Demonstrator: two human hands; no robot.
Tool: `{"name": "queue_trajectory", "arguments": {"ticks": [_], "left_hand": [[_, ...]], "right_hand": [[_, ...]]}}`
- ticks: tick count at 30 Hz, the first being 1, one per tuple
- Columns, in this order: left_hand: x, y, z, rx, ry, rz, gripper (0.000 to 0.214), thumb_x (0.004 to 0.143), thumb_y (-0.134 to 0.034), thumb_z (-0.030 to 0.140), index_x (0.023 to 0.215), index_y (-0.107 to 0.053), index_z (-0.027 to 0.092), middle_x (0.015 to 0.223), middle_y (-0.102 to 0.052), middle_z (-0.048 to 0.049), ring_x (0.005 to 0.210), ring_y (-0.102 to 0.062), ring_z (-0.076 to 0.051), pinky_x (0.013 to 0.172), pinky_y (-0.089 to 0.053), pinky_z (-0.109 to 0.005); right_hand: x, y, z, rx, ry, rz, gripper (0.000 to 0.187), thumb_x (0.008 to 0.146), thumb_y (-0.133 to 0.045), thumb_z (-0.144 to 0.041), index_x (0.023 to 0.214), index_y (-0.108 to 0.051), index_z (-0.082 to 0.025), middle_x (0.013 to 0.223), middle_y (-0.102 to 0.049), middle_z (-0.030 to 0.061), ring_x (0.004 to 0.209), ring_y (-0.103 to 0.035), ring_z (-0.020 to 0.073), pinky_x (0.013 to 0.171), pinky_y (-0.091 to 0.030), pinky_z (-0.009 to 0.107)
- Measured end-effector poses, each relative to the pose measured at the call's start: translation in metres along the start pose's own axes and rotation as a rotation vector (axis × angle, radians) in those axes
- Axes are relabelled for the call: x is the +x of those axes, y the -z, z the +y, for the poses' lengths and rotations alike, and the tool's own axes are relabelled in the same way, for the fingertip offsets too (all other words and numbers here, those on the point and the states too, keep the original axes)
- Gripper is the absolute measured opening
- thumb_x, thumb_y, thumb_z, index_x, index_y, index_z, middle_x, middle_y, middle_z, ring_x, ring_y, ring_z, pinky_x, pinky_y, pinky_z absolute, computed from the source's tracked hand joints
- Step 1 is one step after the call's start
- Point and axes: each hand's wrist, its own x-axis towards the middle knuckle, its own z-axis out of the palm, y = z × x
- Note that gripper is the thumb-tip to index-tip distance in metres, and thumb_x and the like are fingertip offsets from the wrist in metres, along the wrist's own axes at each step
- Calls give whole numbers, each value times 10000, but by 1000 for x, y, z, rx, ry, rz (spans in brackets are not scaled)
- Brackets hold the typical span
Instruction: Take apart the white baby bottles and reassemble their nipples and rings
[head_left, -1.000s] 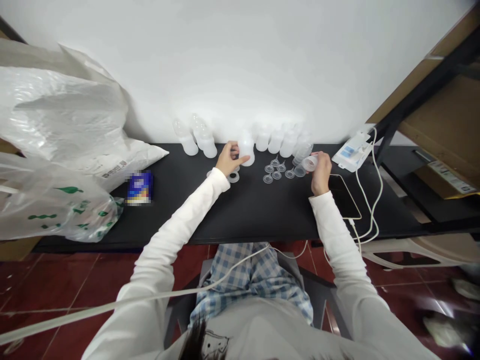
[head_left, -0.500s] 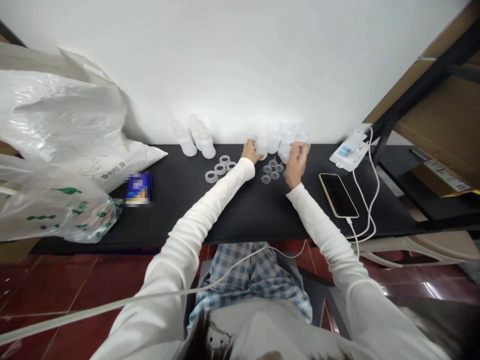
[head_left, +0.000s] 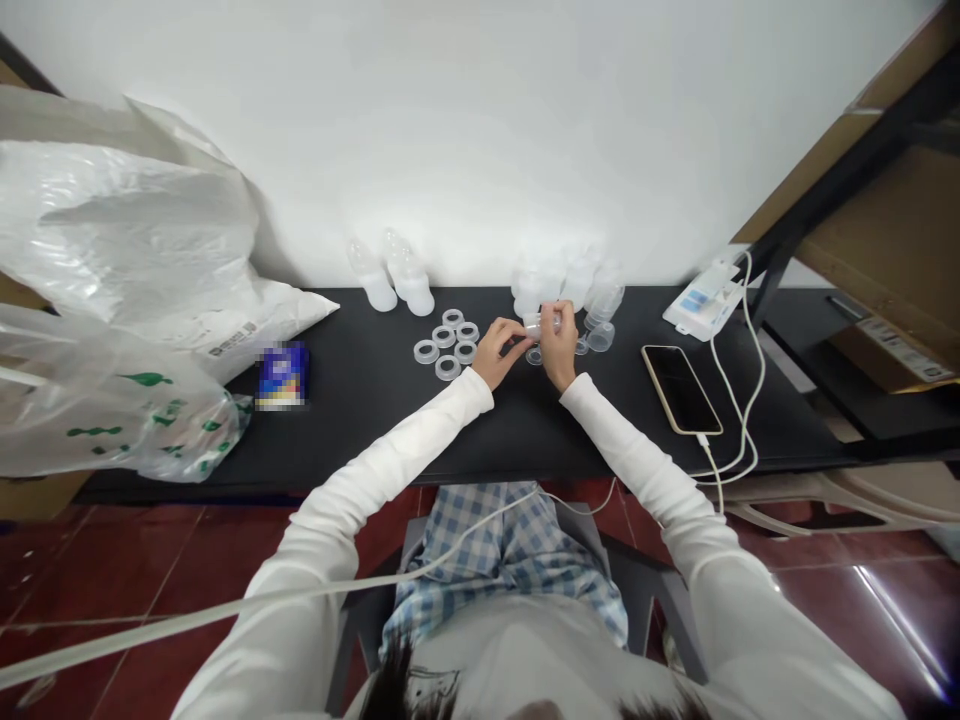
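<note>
My left hand (head_left: pixel 497 349) and my right hand (head_left: pixel 558 345) meet over the middle of the black table (head_left: pixel 390 420). Together they pinch a small clear plastic piece (head_left: pixel 537 323) between their fingertips. Several translucent screw rings (head_left: pixel 450 345) lie on the table just left of my left hand. Small clear teats (head_left: pixel 583 345) rest beside my right hand. A row of translucent baby bottles (head_left: pixel 570 285) stands behind my hands against the wall, and three more bottles (head_left: pixel 390 275) stand further left.
Large white plastic bags (head_left: pixel 127 300) fill the table's left end, with a small blue packet (head_left: pixel 281 375) beside them. A phone (head_left: pixel 681 388) on a white cable lies at the right, near a white box (head_left: pixel 705 295). A cardboard box sits on a shelf at the far right.
Both hands drew back from the bottle row toward me and came together on the small clear piece. The bottle that my left hand held a second ago stands back in the row.
</note>
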Motion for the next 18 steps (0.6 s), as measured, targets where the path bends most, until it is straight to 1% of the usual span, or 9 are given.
{"name": "queue_trajectory", "arguments": {"ticks": [3, 6, 8, 10, 12, 14, 16, 18], "left_hand": [[-1, 0, 4, -114, 93, 25, 451, 880, -594, 652, 816, -620, 206, 837, -619, -27, 813, -568, -158, 791, -471, -309], [-3, -3, 14, -304, 218, 51, 448, 842, -659, 631, 756, -566, 201, 719, -547, 18, 696, -497, -122, 713, -440, -276], [-3, -5, 20, -442, 287, 72, 404, 833, -704, 550, 729, -536, 198, 691, -510, 31, 673, -471, -111, 678, -424, -258], [-2, -6, 24, -559, 358, 101, 339, 831, -718, 431, 704, -511, 194, 678, -482, 35, 660, -459, -103, 649, -412, -243], [1, -3, 25, -635, 441, 123, 293, 831, -692, 331, 681, -482, 192, 659, -449, 38, 624, -436, -96, 605, -390, -236], [5, 2, 25, -653, 518, 114, 283, 839, -659, 288, 667, -456, 194, 643, -428, 40, 583, -411, -91, 571, -371, -239], [9, 8, 24, -623, 563, 84, 310, 848, -650, 296, 650, -433, 196, 619, -407, 43, 545, -387, -86, 545, -355, -247], [13, 13, 23, -581, 578, 47, 360, 844, -667, 338, 630, -413, 199, 597, -385, 47, 519, -369, -82, 517, -334, -249]], "right_hand": [[-2, 3, -9, -75, 71, -64, 389, 993, -367, -573, 810, -469, -245, 729, -544, -7, 675, -534, 156, 669, -453, 301], [-3, 8, -12, -199, 162, -44, 359, 1000, -358, -502, 770, -455, -244, 651, -498, -21, 588, -483, 146, 611, -402, 292], [-3, 9, -11, -275, 219, -23, 347, 996, -353, -452, 736, -446, -241, 595, -453, -32, 531, -438, 134, 569, -358, 285], [-3, 10, -8, -336, 292, -27, 338, 982, -366, -417, 709, -447, -236, 561, -435, -37, 502, -415, 123, 542, -327, 279], [-2, 11, -6, -386, 396, -75, 333, 960, -408, -418, 690, -464, -230, 560, -467, -27, 513, -440, 120, 540, -331, 274], [0, 12, -4, -418, 479, -148, 341, 939, -474, -464, 694, -503, -229, 596, -528, -6, 563, -498, 130, 560, -363, 273], [3, 14, -3, -426, 500, -225, 353, 916, -545, -538, 732, -562, -236, 653, -583, 19, 629, -553, 153, 590, -401, 280], [6, 17, -4, -424, 495, -300, 378, 886, -594, -610, 791, -615, -245, 695, -611, 36, 671, -580, 176, 618, -433, 296]]}}
